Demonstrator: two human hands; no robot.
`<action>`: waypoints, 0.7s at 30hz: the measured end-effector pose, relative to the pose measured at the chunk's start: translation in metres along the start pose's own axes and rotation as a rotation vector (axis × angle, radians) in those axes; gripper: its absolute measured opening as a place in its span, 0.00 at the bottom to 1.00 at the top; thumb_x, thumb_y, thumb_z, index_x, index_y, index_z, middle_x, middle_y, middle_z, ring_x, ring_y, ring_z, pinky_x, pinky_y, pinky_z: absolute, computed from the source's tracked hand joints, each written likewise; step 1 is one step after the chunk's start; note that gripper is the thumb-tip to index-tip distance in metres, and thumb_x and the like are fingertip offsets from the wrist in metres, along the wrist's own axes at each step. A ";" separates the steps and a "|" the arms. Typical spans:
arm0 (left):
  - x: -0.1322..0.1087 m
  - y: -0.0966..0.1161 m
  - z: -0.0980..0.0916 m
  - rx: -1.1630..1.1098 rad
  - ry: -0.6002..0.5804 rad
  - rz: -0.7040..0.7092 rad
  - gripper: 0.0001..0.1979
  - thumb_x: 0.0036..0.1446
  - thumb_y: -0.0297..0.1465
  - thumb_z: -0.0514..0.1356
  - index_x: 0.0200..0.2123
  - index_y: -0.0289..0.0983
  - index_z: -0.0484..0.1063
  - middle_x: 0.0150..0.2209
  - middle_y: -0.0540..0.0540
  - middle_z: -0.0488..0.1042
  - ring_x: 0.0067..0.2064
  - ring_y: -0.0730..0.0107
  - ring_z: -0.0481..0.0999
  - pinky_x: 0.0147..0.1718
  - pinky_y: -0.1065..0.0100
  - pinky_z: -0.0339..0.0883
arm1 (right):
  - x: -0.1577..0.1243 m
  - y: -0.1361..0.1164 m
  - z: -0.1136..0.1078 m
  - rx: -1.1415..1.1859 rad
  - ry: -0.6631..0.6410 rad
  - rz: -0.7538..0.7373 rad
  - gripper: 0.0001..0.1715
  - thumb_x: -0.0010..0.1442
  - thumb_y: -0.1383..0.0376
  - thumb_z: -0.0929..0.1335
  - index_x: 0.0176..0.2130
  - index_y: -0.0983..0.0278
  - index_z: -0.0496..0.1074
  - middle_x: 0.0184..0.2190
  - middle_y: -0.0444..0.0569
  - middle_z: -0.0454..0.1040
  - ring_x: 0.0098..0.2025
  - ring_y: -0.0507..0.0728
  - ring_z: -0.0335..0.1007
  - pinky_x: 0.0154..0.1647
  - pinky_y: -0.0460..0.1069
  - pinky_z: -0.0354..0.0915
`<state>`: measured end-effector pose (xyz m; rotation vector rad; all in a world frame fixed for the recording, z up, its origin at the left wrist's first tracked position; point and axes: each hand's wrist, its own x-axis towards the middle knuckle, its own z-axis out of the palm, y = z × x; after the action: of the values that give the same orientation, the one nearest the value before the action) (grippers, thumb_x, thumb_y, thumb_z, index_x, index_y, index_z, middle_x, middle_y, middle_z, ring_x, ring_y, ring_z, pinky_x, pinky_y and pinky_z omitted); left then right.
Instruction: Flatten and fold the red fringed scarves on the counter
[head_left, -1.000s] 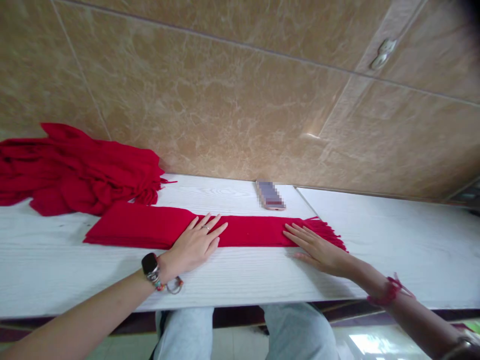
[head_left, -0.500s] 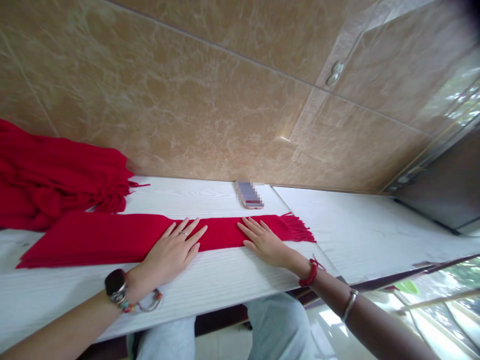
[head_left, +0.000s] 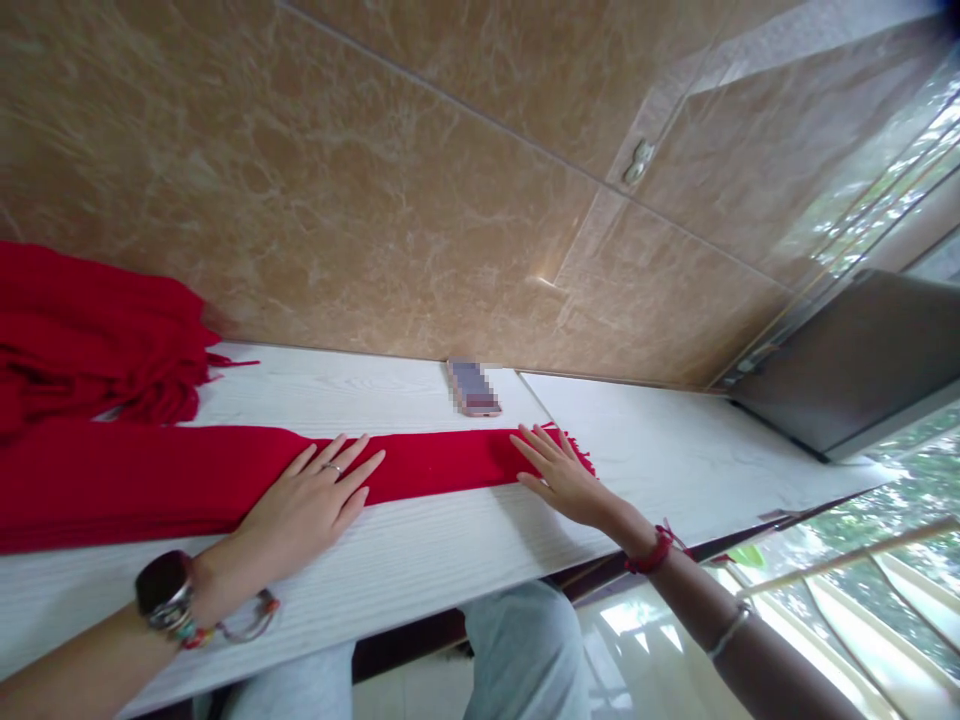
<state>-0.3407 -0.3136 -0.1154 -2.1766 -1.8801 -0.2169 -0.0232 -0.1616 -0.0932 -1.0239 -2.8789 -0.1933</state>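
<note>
A red scarf [head_left: 442, 463], folded into a long flat strip, lies across the white table in the head view. Its left part is wider and thicker, with stacked layers along the near edge. My left hand [head_left: 311, 500] rests flat on it near the middle, fingers spread, a ring on one finger. Over the fringed right end lies my right hand [head_left: 566, 480], open and palm down, hiding part of the fringe. Neither hand grips the cloth.
A heap of red fringed fabric [head_left: 97, 340] sits at the back left against the brown tiled wall [head_left: 337, 200]. A phone [head_left: 474, 388] lies behind the scarf. The white table [head_left: 660, 450] runs right towards a dark grey panel [head_left: 862, 360].
My right hand has slid right along the scarf onto its fringed end. My left hand stays at about the same place on the cloth. The view has turned somewhat to the right.
</note>
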 end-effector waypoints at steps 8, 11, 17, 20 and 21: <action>-0.001 -0.001 0.001 0.008 0.002 0.013 0.23 0.58 0.34 0.44 0.57 0.40 0.58 0.60 0.44 0.56 0.60 0.56 0.54 0.55 0.53 0.47 | 0.041 -0.059 0.000 0.248 -0.004 -0.159 0.29 0.64 0.60 0.55 0.62 0.63 0.48 0.62 0.53 0.48 0.64 0.59 0.37 0.61 0.62 0.44; -0.001 -0.001 0.000 0.009 -0.013 0.013 0.23 0.59 0.35 0.44 0.58 0.40 0.58 0.60 0.44 0.56 0.60 0.57 0.54 0.55 0.54 0.48 | 0.034 -0.046 0.004 0.252 0.004 -0.283 0.30 0.62 0.61 0.58 0.61 0.63 0.49 0.61 0.54 0.52 0.63 0.57 0.44 0.60 0.59 0.48; 0.000 -0.003 0.008 -0.036 0.035 0.011 0.23 0.59 0.37 0.44 0.56 0.42 0.60 0.59 0.45 0.58 0.60 0.55 0.55 0.55 0.52 0.48 | 0.011 -0.018 0.007 0.091 0.103 -0.213 0.24 0.61 0.66 0.59 0.56 0.70 0.60 0.56 0.59 0.61 0.59 0.59 0.53 0.58 0.57 0.56; 0.000 -0.004 0.011 -0.051 0.058 0.015 0.23 0.58 0.37 0.44 0.56 0.41 0.61 0.59 0.45 0.59 0.60 0.55 0.55 0.55 0.51 0.48 | 0.015 -0.030 0.010 0.006 0.162 -0.226 0.24 0.60 0.65 0.61 0.55 0.70 0.62 0.54 0.59 0.64 0.57 0.60 0.58 0.56 0.58 0.58; 0.000 -0.004 0.011 -0.049 0.055 0.016 0.23 0.58 0.37 0.44 0.56 0.41 0.61 0.59 0.45 0.59 0.60 0.55 0.55 0.55 0.51 0.48 | 0.019 -0.035 0.011 -0.022 0.181 -0.229 0.23 0.60 0.67 0.61 0.54 0.70 0.63 0.53 0.59 0.65 0.55 0.60 0.60 0.55 0.58 0.59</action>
<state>-0.3451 -0.3103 -0.1251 -2.1930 -1.8459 -0.3202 -0.0602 -0.1756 -0.1052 -0.6397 -2.8258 -0.3155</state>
